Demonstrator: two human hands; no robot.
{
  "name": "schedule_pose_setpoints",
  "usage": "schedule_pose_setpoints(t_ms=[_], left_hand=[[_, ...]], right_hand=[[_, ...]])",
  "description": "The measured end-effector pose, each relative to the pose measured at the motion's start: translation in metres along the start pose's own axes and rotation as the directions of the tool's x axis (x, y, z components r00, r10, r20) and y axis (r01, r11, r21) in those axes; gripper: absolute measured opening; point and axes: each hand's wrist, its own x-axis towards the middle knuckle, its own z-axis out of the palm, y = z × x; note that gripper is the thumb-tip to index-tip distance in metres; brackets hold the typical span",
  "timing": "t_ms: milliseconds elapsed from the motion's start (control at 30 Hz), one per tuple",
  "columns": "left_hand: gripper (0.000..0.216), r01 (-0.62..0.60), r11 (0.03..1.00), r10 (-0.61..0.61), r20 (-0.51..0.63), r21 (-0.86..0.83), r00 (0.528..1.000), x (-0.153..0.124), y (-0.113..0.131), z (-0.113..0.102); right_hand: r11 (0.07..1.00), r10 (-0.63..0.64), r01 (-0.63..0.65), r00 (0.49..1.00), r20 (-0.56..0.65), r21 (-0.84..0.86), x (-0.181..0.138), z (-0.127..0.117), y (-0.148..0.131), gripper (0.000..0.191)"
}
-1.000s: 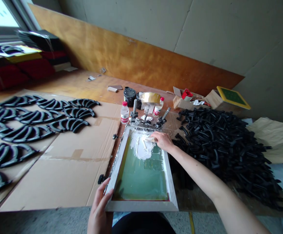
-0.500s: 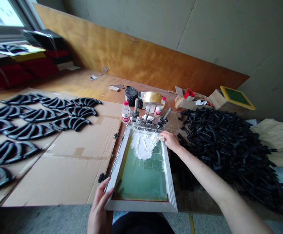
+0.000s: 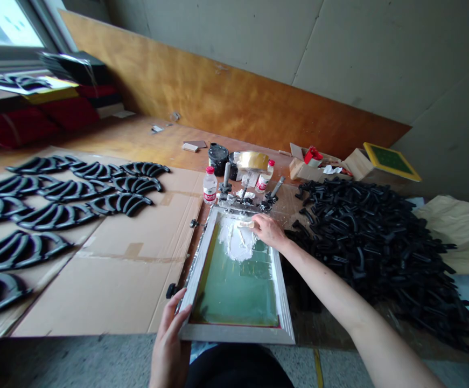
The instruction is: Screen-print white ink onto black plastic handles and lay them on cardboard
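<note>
A screen-printing frame (image 3: 285,323) with a green mesh lies on the bench in front of me, hinged at its far end to metal clamps (image 3: 242,202). White ink (image 3: 234,242) is spread over the far part of the mesh. My right hand (image 3: 268,230) reaches to the far end of the screen and grips a small pale scraper (image 3: 245,223) smeared with white ink. My left hand (image 3: 172,337) holds the frame's near left corner, thumb on top of the rim.
A large heap of black curved plastic parts (image 3: 375,242) lies to the right. More black curved parts (image 3: 56,199) lie in rows on cardboard (image 3: 117,269) at left. Small bottles (image 3: 209,186), a tape roll (image 3: 252,160) and black jars (image 3: 218,157) stand behind the clamps.
My right hand slid from the frame's far right corner leftward with the scraper over the white ink. The left hand stays on the near corner.
</note>
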Motion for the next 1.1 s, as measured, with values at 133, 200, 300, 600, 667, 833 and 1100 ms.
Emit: schedule_pose_setpoints(t_ms=[133,200,300,600,667,833,1100], left_hand=[[0.048,-0.008,1.000,0.009,0.005,-0.020,1.000,0.001,-0.002,-0.001],[0.050,-0.002,1.000,0.002,0.013,-0.026,1.000,0.001,-0.002,-0.001],[0.053,-0.002,1.000,0.002,0.023,-0.017,1.000,0.001,-0.001,-0.002],[0.049,0.013,0.999,-0.011,0.051,-0.032,0.999,0.002,0.000,-0.005],[0.047,0.018,0.999,-0.015,0.059,-0.040,0.998,0.002,0.001,-0.006],[0.044,0.013,0.999,-0.011,0.052,-0.034,0.999,0.000,0.003,-0.005],[0.048,-0.010,1.000,0.010,0.057,0.007,0.998,0.002,0.002,-0.004]], right_hand=[[0.994,0.042,-0.043,0.999,-0.013,-0.101,0.004,0.000,-0.003,0.014],[0.989,0.049,-0.047,0.999,0.011,-0.140,0.010,0.009,-0.012,0.012],[0.987,0.024,-0.018,0.999,0.036,-0.162,0.018,0.021,-0.032,0.012],[0.986,-0.085,0.105,0.985,0.151,-0.130,0.014,-0.010,-0.037,0.016],[0.986,-0.066,0.087,0.987,0.144,-0.143,0.015,-0.012,-0.039,0.015],[0.984,0.025,0.000,0.990,0.137,-0.180,0.012,-0.008,-0.046,0.014],[0.986,0.069,-0.045,0.987,0.145,-0.161,0.012,-0.012,-0.045,0.017]])
